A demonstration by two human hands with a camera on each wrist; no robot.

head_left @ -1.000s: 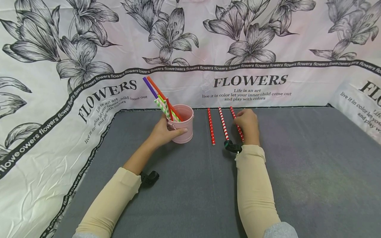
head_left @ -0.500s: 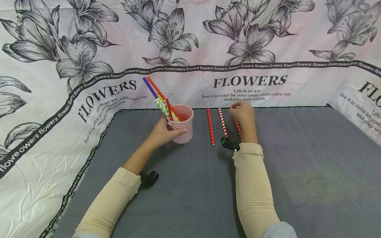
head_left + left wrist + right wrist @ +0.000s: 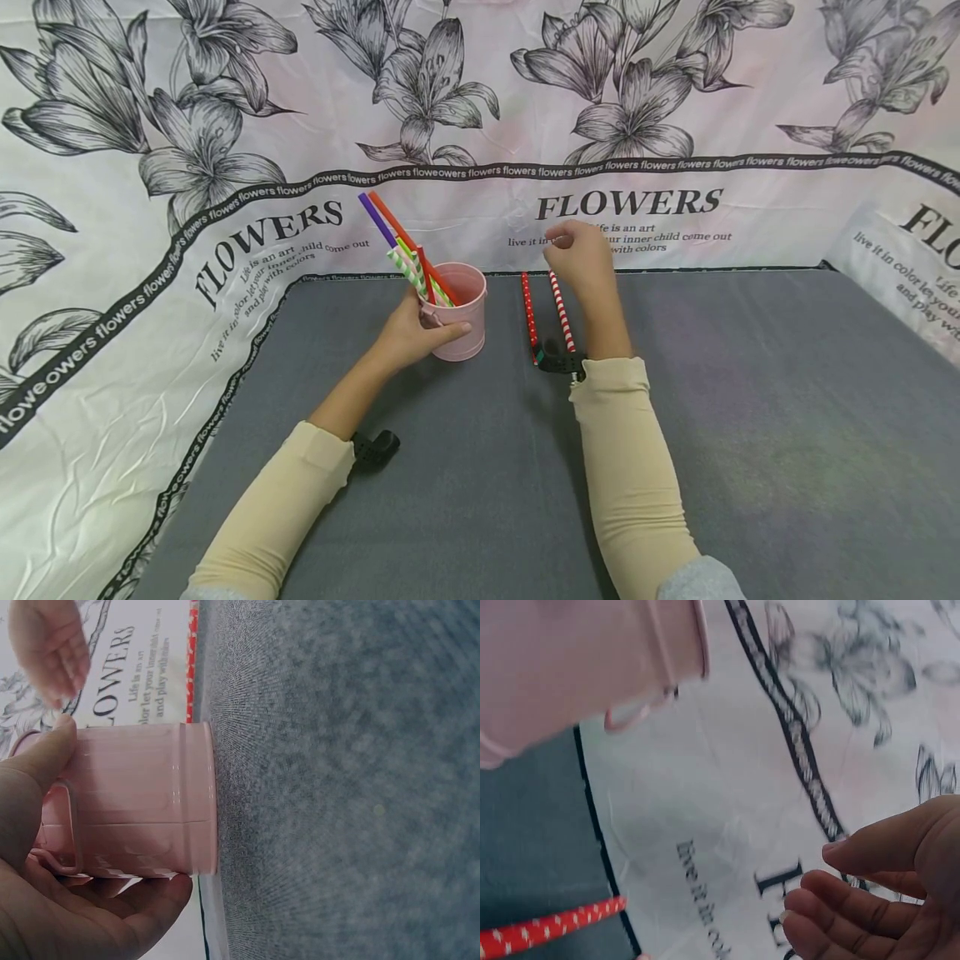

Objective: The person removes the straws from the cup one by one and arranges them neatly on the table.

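My left hand (image 3: 415,333) grips a small pink bucket (image 3: 459,333), thumb on one side and fingers on the other. Several paper straws (image 3: 397,242), purple, orange, red and green-striped, lean to the left out of it. In the right wrist view my right hand (image 3: 877,892) has loosely curled fingers, the thumb apart from them and no object between. The head view puts it above the far ends of a dotted red straw (image 3: 528,308) and a red-and-white striped straw (image 3: 560,308) lying on the table. A third red straw is out of sight, perhaps behind the forearm.
A dark grey cloth (image 3: 465,467) covers the table. Behind it stands a white backdrop (image 3: 450,225) with flower prints and lettering. Black wrist cameras (image 3: 377,450) are worn on both arms.
My right hand has risen and moved left from the rightmost red straw, which no longer shows. The left hand and the bucket have stayed in place.
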